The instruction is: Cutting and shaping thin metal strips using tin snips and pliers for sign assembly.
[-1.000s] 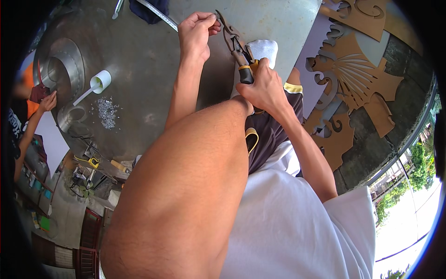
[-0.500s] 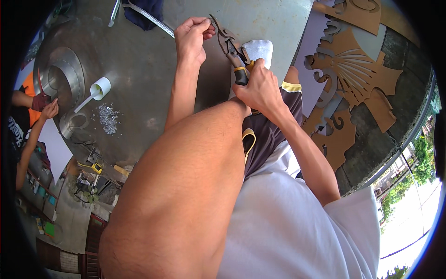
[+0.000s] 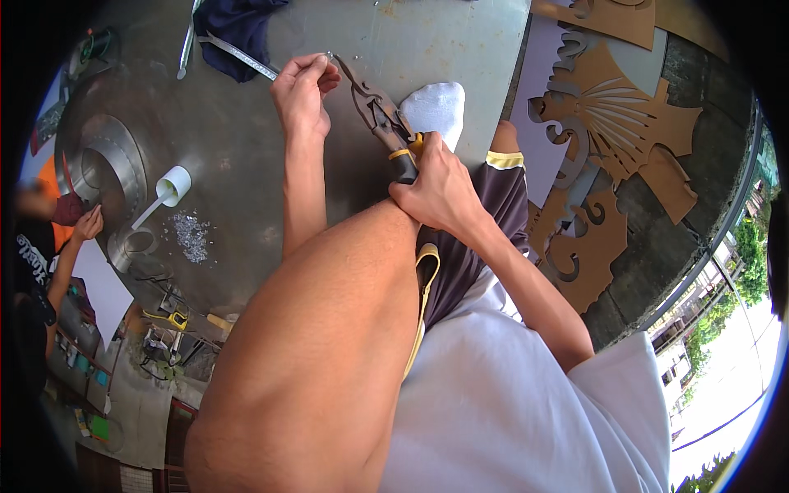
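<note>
My right hand [image 3: 440,185] is wrapped round the black-and-yellow handles of a pair of metal snips [image 3: 380,115]. Their worn, dark jaws point up and left, ending by my left fingertips. My left hand [image 3: 302,92] is closed in a pinch. A narrow silvery metal strip [image 3: 238,56] runs into it from the far left, and a small shiny bit shows past the fingertips at the jaw tip. Whether the blades touch the metal is too small to tell. Just right of the snips is a white sock [image 3: 433,112], seemingly on a foot.
Dark blue cloth [image 3: 238,53] lies under the strip on the metal table [image 3: 460,33]. Left stand a white cup [image 3: 173,185], a pile of metal bits [image 3: 191,237] and curved sheet metal [image 3: 107,152]. Brown cut-out panels [image 3: 625,115] lie right. A co-worker's hand [image 3: 89,223] is far left.
The view has shifted, so both hands, the snips and the table things sit lower and further left in the picture. Both hands keep the same grip.
</note>
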Available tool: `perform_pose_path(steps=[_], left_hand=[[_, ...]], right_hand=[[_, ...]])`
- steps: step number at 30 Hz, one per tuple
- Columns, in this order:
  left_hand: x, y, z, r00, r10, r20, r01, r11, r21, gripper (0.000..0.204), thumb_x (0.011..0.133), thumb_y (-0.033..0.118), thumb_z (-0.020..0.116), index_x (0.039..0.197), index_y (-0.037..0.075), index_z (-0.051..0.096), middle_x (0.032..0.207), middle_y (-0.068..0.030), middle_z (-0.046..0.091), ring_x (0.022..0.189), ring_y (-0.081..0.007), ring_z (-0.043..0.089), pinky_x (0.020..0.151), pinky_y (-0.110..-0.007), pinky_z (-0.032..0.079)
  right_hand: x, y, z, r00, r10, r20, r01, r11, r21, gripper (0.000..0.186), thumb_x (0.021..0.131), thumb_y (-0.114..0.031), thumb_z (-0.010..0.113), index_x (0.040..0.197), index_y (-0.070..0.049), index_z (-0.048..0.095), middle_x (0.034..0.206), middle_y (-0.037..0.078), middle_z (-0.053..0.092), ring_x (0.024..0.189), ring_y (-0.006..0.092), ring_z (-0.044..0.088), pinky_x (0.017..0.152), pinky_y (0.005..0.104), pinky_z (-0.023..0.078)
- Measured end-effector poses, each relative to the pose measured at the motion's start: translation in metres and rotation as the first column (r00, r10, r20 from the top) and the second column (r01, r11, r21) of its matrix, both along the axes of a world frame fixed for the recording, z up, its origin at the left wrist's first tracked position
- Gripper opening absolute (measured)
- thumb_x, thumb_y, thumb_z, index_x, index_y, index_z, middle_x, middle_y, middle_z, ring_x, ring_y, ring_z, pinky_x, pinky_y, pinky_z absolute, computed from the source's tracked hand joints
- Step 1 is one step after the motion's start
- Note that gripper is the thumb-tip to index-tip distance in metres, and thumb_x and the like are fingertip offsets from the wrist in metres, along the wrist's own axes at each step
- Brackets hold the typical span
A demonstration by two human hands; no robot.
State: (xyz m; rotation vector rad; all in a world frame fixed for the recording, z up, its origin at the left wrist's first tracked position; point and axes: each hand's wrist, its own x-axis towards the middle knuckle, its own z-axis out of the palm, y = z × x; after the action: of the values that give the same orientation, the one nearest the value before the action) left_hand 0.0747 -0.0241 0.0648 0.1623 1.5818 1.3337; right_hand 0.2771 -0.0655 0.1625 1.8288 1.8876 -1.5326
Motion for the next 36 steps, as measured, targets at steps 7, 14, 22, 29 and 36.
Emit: perform_pose_path(steps=[7,14,22,29,36], left_hand=[[-0.003,0.0,0.016,0.996,-0.047,-0.071,0.047,0.999,0.006,0.008,0.094,0.002,0.064,0.098,-0.005,0.065,0.087,-0.0148,0.071,0.074,-0.0208,0.07,0.068,-0.031,0.059],[-0.001,0.002,0.026,0.991,-0.132,0.019,0.13,0.987,0.092,0.015,0.093,0.008,0.069,0.103,-0.003,0.064,0.09,-0.0124,0.071,0.081,-0.0188,0.07,0.072,-0.028,0.058],[0.003,0.001,0.032,0.993,-0.081,0.083,0.072,0.991,0.109,0.008,0.093,0.004,0.064,0.097,-0.003,0.065,0.084,-0.0131,0.072,0.071,-0.0181,0.069,0.067,-0.029,0.056],[0.008,0.0,0.033,0.99,-0.11,0.094,0.101,0.991,0.091,0.005,0.093,0.004,0.064,0.094,-0.001,0.066,0.082,-0.0107,0.072,0.07,-0.0165,0.068,0.066,-0.027,0.054],[0.002,-0.003,0.025,0.987,-0.14,0.08,0.127,0.98,0.153,0.005,0.094,0.009,0.065,0.095,0.004,0.068,0.087,-0.0068,0.072,0.079,-0.0142,0.066,0.071,-0.027,0.049]], right_hand=[[-0.006,0.0,0.006,1.0,0.001,0.03,0.002,0.993,-0.121,0.064,0.07,-0.028,0.072,0.11,0.016,0.047,0.104,0.035,0.062,0.099,0.0435,0.065,0.092,0.0438,0.049],[0.001,0.006,0.011,1.0,-0.026,0.014,0.026,0.999,-0.025,0.07,0.067,-0.028,0.075,0.114,0.017,0.049,0.108,0.033,0.06,0.107,0.0445,0.06,0.097,0.044,0.048],[-0.002,0.003,0.012,1.0,0.003,-0.021,-0.002,1.0,0.025,0.073,0.066,-0.027,0.075,0.117,0.018,0.049,0.109,0.032,0.06,0.108,0.044,0.06,0.097,0.0441,0.048],[-0.006,-0.001,0.01,0.999,-0.033,0.042,0.032,0.999,0.032,0.073,0.066,-0.027,0.076,0.116,0.018,0.047,0.111,0.034,0.058,0.107,0.0456,0.059,0.096,0.0458,0.049],[-0.009,-0.001,0.008,0.999,0.011,0.051,-0.018,0.99,0.137,0.071,0.065,-0.027,0.077,0.113,0.017,0.048,0.108,0.032,0.058,0.103,0.0444,0.06,0.092,0.0471,0.05]])
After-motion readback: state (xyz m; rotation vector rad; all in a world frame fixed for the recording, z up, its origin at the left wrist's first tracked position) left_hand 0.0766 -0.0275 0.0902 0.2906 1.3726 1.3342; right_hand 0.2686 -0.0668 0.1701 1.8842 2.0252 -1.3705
